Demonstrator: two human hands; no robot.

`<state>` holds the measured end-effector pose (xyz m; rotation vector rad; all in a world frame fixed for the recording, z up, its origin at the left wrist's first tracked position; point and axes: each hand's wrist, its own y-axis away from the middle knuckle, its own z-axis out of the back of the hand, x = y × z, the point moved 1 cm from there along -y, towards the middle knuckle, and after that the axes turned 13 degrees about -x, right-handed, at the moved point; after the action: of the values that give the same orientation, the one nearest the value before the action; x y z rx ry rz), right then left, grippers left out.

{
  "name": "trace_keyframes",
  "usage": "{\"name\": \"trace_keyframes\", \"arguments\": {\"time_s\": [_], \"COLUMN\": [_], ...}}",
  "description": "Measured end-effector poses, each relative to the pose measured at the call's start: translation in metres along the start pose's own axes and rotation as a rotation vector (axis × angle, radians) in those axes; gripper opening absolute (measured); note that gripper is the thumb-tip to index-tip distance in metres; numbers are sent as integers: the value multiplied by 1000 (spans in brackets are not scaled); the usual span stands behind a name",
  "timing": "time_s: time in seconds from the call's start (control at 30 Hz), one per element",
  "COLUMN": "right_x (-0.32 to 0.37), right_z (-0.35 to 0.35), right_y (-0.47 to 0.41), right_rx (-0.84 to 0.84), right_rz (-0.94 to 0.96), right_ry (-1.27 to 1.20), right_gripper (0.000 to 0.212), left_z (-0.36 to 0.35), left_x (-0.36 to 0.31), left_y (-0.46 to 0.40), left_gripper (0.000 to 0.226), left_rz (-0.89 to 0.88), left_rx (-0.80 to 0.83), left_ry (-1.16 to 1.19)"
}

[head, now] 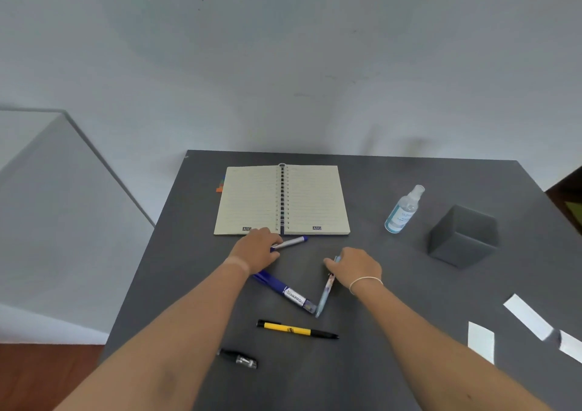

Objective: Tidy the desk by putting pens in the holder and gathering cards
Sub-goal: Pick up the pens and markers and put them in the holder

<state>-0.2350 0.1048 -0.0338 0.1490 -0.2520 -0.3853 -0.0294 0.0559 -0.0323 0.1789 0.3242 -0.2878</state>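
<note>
Dark grey worktop (393, 363) carries all items in the head view. Left hand (256, 250), at centre, has its fingers closed on the end of a white pen with a blue cap (291, 242), which lies just below the open spiral notebook (282, 199) at 12 o'clock. Right hand (354, 269) pinches the upper end of a pale blue pen (324, 297), whose tip rests on the worktop touching the end of a dark blue marker (285, 291). A yellow and black pen (297, 329) lies at 6 o'clock, a black pen (239, 358) just beyond it toward 7 o'clock, partly hidden by the left forearm. The grey cube holder (463, 237) stands at 3 o'clock, well apart from both hands, with a clear spray bottle (404, 209) near it. White cards (529, 316) lie at 4 o'clock.
</note>
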Motion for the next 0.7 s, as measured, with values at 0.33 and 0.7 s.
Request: {"name": "trace_keyframes", "arguments": {"time_s": [0.33, 0.7], "right_x": [12, 85], "right_z": [2, -2], "right_y": [9, 30], "right_rx": [51, 170], "right_rz": [-101, 311], "right_ry": [-336, -420], "right_gripper": [20, 10], "left_z": [4, 28], "left_x": [13, 60], "left_y": [8, 59], "left_gripper": [24, 19], "left_rz": [96, 346], "left_rx": [-53, -117], "left_ry": [90, 197]}}
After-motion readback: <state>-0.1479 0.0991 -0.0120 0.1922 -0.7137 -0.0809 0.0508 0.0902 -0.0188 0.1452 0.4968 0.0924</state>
